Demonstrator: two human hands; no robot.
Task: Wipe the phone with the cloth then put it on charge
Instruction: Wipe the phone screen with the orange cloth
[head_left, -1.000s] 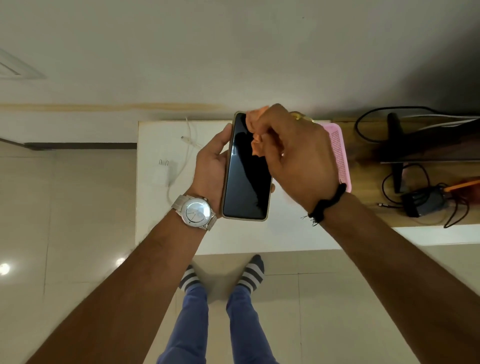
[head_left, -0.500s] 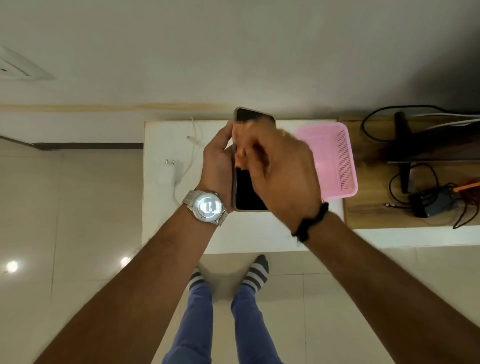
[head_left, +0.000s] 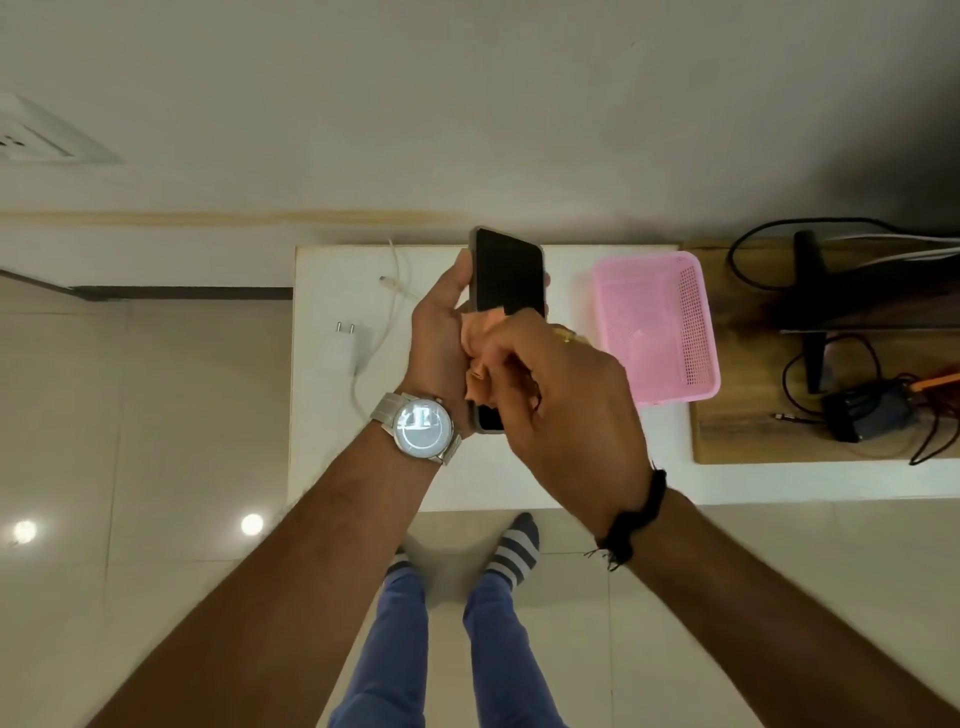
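The phone (head_left: 506, 273) is held above the white tabletop (head_left: 519, 467) in the closed grip of the left hand (head_left: 441, 332), its long axis running near to far, screen upward. An orange cloth (head_left: 480, 353) is pinched in the right hand (head_left: 566, 410) and pressed on the screen's near half. The charger plug (head_left: 345, 345) and cable (head_left: 397, 280) lie left of the phone, nearer the left hand

Silver wristwatch (head_left: 422, 427), black wristband (head_left: 638, 514), striped socks (head_left: 514, 551)

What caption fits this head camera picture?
Left hand holds phone while right hand wipes it with orange cloth.
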